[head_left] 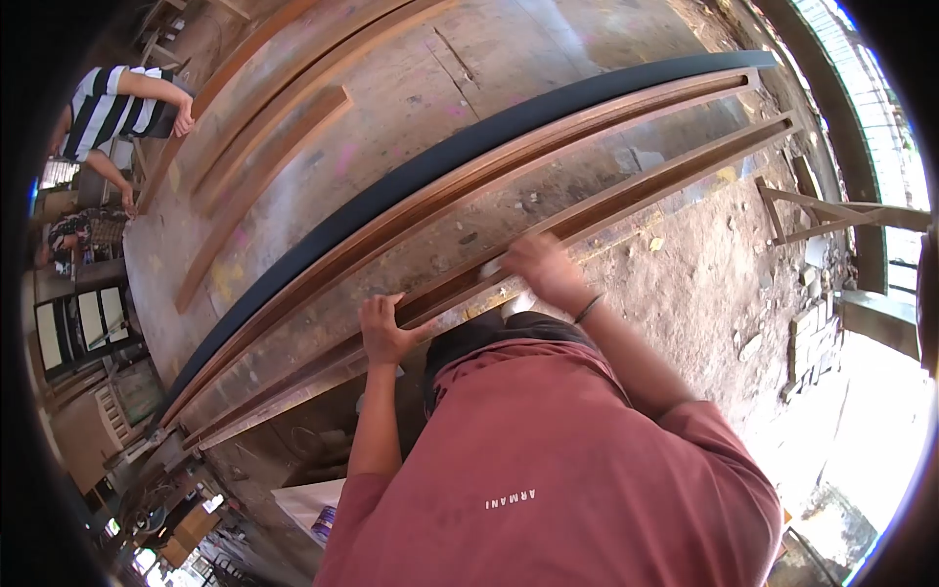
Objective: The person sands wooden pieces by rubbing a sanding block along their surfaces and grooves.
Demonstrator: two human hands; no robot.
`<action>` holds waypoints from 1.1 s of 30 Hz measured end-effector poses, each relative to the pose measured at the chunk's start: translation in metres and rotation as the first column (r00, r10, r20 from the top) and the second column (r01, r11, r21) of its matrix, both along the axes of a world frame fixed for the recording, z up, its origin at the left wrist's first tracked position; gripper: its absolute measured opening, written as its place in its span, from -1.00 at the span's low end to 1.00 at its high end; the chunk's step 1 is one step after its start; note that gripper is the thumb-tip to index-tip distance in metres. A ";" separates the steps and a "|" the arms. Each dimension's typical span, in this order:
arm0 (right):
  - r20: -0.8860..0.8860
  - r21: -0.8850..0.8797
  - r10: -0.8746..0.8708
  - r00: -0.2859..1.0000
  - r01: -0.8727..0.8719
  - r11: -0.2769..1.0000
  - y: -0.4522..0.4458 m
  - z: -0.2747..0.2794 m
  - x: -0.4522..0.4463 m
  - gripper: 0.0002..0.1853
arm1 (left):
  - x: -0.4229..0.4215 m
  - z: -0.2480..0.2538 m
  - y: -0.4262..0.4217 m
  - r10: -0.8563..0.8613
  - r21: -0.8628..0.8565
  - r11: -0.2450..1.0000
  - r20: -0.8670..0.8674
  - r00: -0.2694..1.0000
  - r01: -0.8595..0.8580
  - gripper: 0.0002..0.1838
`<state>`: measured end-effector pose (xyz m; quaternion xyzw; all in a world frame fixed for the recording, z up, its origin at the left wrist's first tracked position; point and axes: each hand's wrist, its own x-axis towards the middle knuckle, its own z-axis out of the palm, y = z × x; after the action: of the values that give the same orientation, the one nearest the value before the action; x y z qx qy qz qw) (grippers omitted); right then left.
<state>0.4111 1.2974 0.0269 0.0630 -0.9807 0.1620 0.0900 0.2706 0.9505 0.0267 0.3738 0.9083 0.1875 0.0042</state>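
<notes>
A long brown wooden beam with a groove along it (665, 182) lies diagonally across the work surface. My left hand (384, 331) grips this beam near its middle, with fingers at the far edge and thumb at the near edge. Farther right, my right hand (544, 270) is over the same beam, blurred, with its fingers curled together at the groove. A small pale object shows at those fingertips, too blurred to identify. Just beyond lies a second grooved beam (430, 203), beside a long dark strip (391, 176).
Across the stained work surface (391, 127) lie more wooden lengths (256, 196). A person in a striped shirt (115, 106) stands at the far left, hands by the wood. Another person (86, 235) is behind. To the right are a wooden trestle (831, 217) and stacked blocks (808, 342).
</notes>
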 end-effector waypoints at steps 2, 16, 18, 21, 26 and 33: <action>0.093 -0.179 0.004 0.996 0.013 0.984 -0.041 0.025 -0.012 -0.66 | -0.003 0.001 0.000 -0.005 -0.004 1.000 -0.004 1.000 0.005 -0.21; 0.275 -0.211 0.033 0.961 0.027 0.977 -0.055 0.044 -0.022 -0.64 | -0.002 -0.002 -0.004 -0.026 0.023 0.999 0.024 0.999 0.026 -0.17; 0.147 -0.090 -0.046 0.988 0.059 0.994 -0.009 0.039 0.001 -0.59 | -0.002 -0.001 -0.006 -0.031 0.016 0.999 0.020 0.999 0.031 -0.18; 0.153 -0.050 -0.251 0.956 0.261 0.964 0.151 0.024 0.048 -0.63 | -0.002 -0.003 -0.004 -0.017 0.028 0.999 0.062 0.998 0.016 -0.16; 0.026 0.027 -0.333 0.943 0.332 0.943 0.209 0.048 0.060 -0.71 | 0.001 -0.004 0.003 0.030 -0.039 0.999 0.143 0.989 -0.025 -0.12; 0.044 -0.040 -0.295 0.955 0.296 0.954 0.219 0.041 0.063 -0.69 | 0.051 0.028 0.220 -0.250 0.251 0.938 0.019 0.968 0.237 0.12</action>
<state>0.4745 1.5165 0.0683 -0.0895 -0.9765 0.1706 0.0963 0.3214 1.1703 0.0547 0.4759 0.8243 0.3066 0.0039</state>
